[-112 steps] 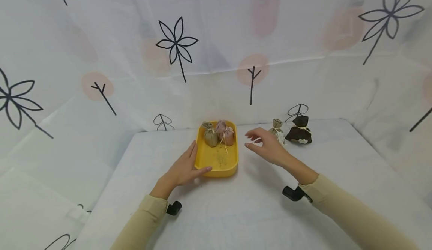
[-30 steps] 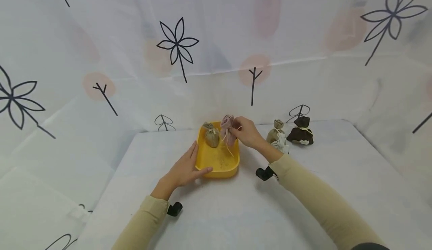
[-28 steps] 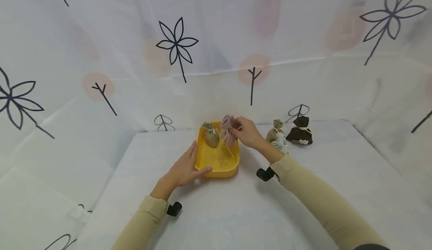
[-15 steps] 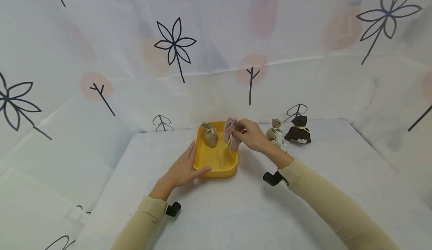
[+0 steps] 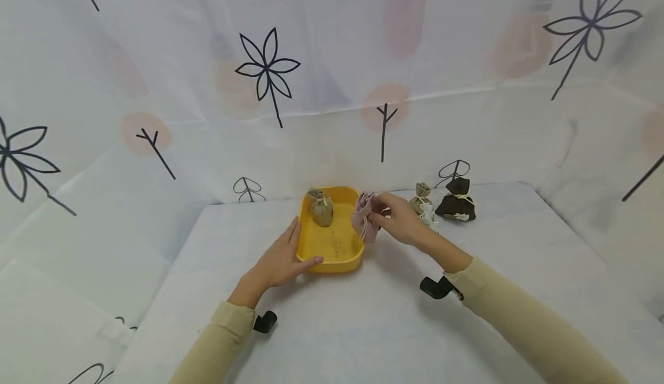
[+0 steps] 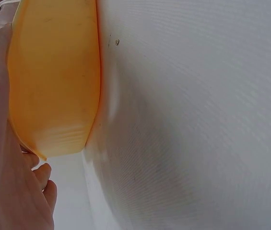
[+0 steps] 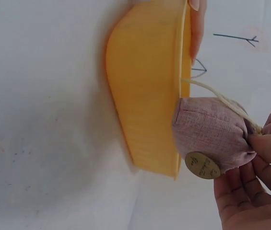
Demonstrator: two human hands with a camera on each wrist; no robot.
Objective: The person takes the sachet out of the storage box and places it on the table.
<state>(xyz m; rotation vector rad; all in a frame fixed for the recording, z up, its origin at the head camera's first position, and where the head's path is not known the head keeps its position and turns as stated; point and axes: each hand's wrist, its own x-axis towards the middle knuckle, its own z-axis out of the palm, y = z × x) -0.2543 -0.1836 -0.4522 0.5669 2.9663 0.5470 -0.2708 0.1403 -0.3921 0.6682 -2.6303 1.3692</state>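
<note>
Head view, right hand: the right hand [image 5: 399, 222] is pinching the gathered neck of the pink drawstring pouch [image 5: 362, 215], which is hanging off the fingertips on the hand's left side, above the right rim of the yellow tray [image 5: 332, 263].
Head view, left hand: the left hand [image 5: 280, 260] is lying on the table [image 5: 363, 326] with straight fingers against the tray's left wall and the thumb along its near wall.
Head view, tray contents: an olive pouch [image 5: 321, 208] is standing upright in the far part of the tray; loose grains are lying on the tray floor.
Head view, surroundings: a tan pouch [image 5: 420, 196], a white pouch [image 5: 428, 214] and a dark brown pouch [image 5: 456, 202] are sitting on the table beyond the right hand, near each other.
Left wrist view: the left hand [image 6: 8, 191] is touching the tray's [image 6: 53, 81] outer wall; finger posture is mostly out of frame here.
Right wrist view: fingertips [image 7: 265, 143] are closing on the pouch's [image 7: 207, 136] tied neck; its cord is trailing over the tray's [image 7: 145, 96] rim, the pouch body is touching or just clearing that rim, I cannot tell which, and a round tag [image 7: 202, 165] is showing on its underside.
</note>
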